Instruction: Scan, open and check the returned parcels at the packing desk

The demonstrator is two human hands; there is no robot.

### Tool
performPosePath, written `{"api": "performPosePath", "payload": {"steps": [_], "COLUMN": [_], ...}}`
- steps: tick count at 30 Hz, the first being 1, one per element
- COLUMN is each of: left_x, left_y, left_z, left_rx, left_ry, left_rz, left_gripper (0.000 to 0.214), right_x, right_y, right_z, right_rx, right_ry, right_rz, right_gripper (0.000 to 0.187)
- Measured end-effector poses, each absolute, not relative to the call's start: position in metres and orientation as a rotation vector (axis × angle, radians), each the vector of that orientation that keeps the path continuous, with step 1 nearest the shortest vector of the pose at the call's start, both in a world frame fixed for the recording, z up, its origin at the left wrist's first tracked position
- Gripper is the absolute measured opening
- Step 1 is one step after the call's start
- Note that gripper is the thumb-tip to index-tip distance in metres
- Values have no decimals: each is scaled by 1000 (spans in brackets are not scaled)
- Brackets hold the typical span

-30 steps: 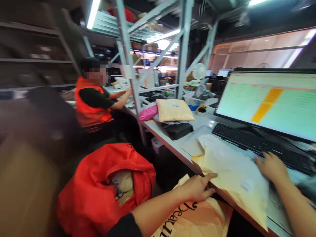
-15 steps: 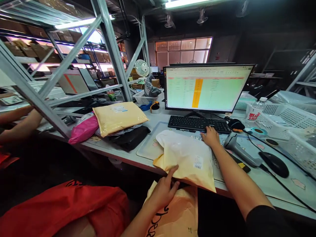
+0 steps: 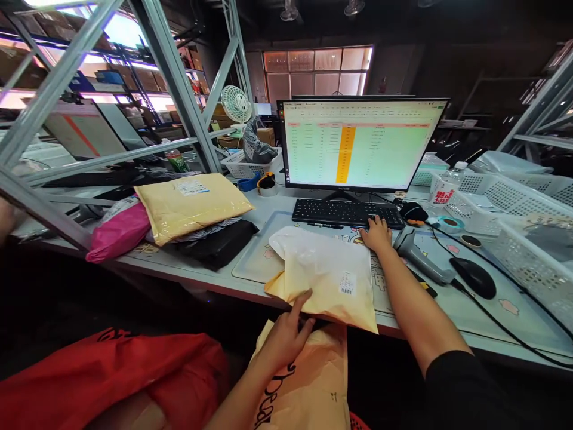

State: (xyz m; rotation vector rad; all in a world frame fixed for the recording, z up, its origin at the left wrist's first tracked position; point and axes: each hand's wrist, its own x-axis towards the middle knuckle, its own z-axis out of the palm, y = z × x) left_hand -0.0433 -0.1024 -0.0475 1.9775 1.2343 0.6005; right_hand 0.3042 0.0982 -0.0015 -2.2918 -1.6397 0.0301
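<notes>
Left grip (image 3: 284, 337) sits part-spread on the near edge of the cream mailer (image 3: 324, 278), hold unclear; mailer overhangs the surface (image 3: 514, 322), long axis toward the person. Right grip (image 3: 377, 234) open on the keyboard (image 3: 347, 213), farther off.

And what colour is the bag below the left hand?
The bag is peach-orange with dark lettering; the head view shows it best.

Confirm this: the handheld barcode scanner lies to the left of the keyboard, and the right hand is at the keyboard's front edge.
One point is wrong: the handheld barcode scanner lies to the right of the keyboard, not the left, as the head view shows. The right hand is at the keyboard's front edge, as you said.
</notes>
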Motion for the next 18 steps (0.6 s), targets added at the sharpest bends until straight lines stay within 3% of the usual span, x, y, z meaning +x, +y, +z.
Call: {"api": "performPosePath", "payload": {"steps": [9,13,18], "left_x": [-43,-42,-46], "left_y": [-105,-106,-106], "left_z": [-50,-48,-48], "left_rx": [1958,1954,1984], "left_ry": [1219,1215,1235], "left_rz": [644,651,704], "left_gripper": [64,64,58], "right_x": [288,261,223], "right_y": [83,65,42], "right_z": [26,33,43], "right_rx": [-2121,-1880,-1738], "right_ry": [-1646,-1992,-2235], "right_rz": [8,250,480], "right_gripper": [66,60,66]}}
